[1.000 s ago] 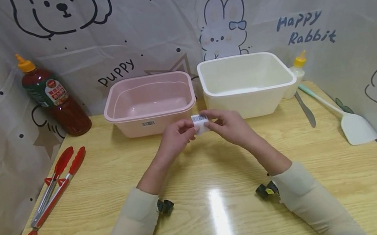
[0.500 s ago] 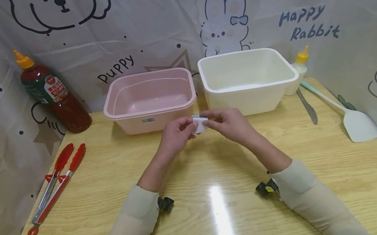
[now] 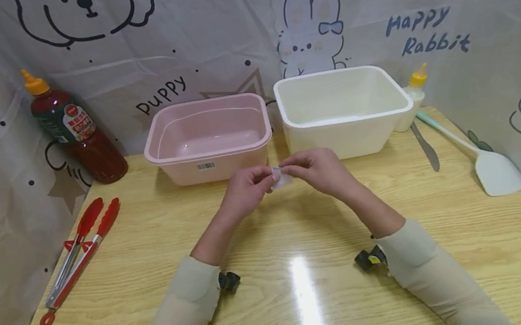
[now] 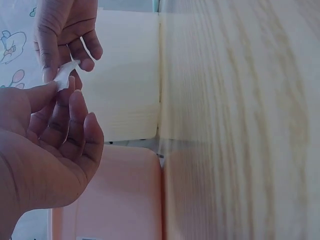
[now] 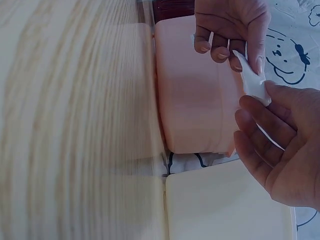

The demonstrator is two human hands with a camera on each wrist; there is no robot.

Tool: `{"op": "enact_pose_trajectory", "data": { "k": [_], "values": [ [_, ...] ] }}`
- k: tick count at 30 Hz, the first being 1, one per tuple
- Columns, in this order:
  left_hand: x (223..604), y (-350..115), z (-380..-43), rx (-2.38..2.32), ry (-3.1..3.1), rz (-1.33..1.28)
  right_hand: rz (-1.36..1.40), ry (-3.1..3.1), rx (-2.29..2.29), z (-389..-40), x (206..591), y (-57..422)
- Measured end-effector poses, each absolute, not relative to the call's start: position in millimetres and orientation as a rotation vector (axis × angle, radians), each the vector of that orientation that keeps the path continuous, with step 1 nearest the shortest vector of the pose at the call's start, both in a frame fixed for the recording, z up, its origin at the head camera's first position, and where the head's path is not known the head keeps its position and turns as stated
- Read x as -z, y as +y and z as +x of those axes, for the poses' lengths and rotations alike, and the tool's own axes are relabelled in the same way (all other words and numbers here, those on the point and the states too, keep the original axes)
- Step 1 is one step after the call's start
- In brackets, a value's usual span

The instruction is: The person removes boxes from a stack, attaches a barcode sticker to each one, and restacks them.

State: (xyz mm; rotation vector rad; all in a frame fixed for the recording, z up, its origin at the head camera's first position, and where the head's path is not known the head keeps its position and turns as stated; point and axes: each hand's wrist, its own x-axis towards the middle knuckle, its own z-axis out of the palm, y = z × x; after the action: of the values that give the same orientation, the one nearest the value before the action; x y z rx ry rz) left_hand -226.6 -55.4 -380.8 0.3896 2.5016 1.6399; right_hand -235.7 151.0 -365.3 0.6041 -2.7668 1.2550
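A small white barcode label (image 3: pixel 283 179) is held up between both hands, above the table in front of the two bins. My left hand (image 3: pixel 246 190) pinches its left side between thumb and fingers; my right hand (image 3: pixel 321 173) pinches its upper right. In the left wrist view the label (image 4: pixel 65 75) looks bent, its edge turned towards the camera. From the right wrist view the white label (image 5: pixel 254 86) appears creased. Just behind the hands stand a pink bin (image 3: pixel 215 168) with a barcode on its front, and a white bin (image 3: pixel 340 140).
Red-handled tongs (image 3: pixel 76 258) lie at the left, below a tall red sauce bottle (image 3: pixel 75 130). At the right are a small yellow-capped bottle (image 3: pixel 414 95), a grey knife blade (image 3: pixel 425 146) and a white spatula (image 3: pixel 498 173). A printed cloth (image 3: pixel 225 21) hangs behind the table.
The label has tilted and folded between the fingers, so its printed barcode no longer faces the head camera. Both hands stay nearly in place, and the head view has shifted slightly.
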Motion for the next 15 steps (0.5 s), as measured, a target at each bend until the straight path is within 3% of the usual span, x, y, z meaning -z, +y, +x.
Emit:
{"op": "enact_pose_trajectory", "data": {
  "k": [15],
  "values": [
    [381.4, -52.4, -226.6, -1.542, 2.501, 0.388, 0.496, -2.727, -1.347, -240.2, 366.1, 159.1]
  ]
}}
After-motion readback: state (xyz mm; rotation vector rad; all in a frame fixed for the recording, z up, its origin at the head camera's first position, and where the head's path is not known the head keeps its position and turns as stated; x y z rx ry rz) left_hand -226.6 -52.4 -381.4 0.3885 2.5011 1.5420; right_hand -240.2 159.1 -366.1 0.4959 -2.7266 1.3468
